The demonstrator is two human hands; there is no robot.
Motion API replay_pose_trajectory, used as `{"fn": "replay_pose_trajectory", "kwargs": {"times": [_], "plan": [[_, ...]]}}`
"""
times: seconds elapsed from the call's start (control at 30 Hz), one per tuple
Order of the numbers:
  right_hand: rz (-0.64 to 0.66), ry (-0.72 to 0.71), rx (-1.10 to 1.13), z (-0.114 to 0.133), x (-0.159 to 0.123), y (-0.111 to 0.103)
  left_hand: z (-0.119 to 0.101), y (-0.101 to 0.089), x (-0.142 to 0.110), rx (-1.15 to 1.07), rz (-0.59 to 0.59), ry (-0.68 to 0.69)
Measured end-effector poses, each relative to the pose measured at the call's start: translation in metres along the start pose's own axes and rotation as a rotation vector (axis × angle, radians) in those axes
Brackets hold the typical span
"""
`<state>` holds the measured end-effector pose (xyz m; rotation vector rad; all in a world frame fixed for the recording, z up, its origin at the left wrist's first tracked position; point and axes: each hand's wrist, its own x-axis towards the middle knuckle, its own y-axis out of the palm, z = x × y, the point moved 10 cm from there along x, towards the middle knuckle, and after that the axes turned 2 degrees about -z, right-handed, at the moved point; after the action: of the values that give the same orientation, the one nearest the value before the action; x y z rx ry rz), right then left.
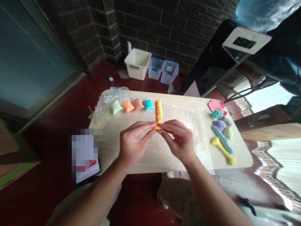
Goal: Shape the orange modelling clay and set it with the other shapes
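An orange-yellow piece of modelling clay, long and lumpy, points away from me over the middle of the table. Its near end is flattened and pinched between the fingertips of my left hand and my right hand. Both thumbs press from below, with the index fingers on top. Beneath the hands lies a sheet of bubble wrap. Past the left hand sit a row of small sealed clay packs: pale green, orange, salmon and turquoise.
Shaped clay lies along the table's right side: a pink piece, a green one, a purple one, a blue roll and a yellow bone shape. Clear plastic bags rest at the back left. Bins stand on the floor behind.
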<state>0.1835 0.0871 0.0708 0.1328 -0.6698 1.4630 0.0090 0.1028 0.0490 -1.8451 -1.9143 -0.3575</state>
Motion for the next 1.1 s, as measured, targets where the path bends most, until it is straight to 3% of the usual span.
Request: {"fn": "replay_pose_trajectory", "kwargs": {"times": [0.1, 0.2, 0.67, 0.8, 0.93, 1.1], "plan": [[-0.042, 0.104, 0.152, -0.013, -0.002, 0.001, 0.016, 0.005, 0.001, -0.199, 0.006, -0.146], [-0.081, 0.158, 0.263, -0.02, -0.004, 0.003, 0.019, 0.007, 0.003, -0.297, 0.009, -0.197], [-0.052, 0.165, 0.28, -0.021, -0.002, 0.002, 0.005, 0.006, 0.007, -0.271, 0.045, -0.162], [0.024, 0.128, 0.168, -0.016, -0.001, 0.004, 0.016, 0.01, 0.002, -0.35, 0.049, -0.255], [0.044, 0.178, 0.243, -0.021, -0.004, 0.008, 0.027, 0.01, -0.001, -0.388, 0.011, -0.341], [0.058, 0.211, 0.212, -0.03, -0.009, 0.01, 0.022, 0.003, -0.002, -0.216, 0.004, -0.235]]}}
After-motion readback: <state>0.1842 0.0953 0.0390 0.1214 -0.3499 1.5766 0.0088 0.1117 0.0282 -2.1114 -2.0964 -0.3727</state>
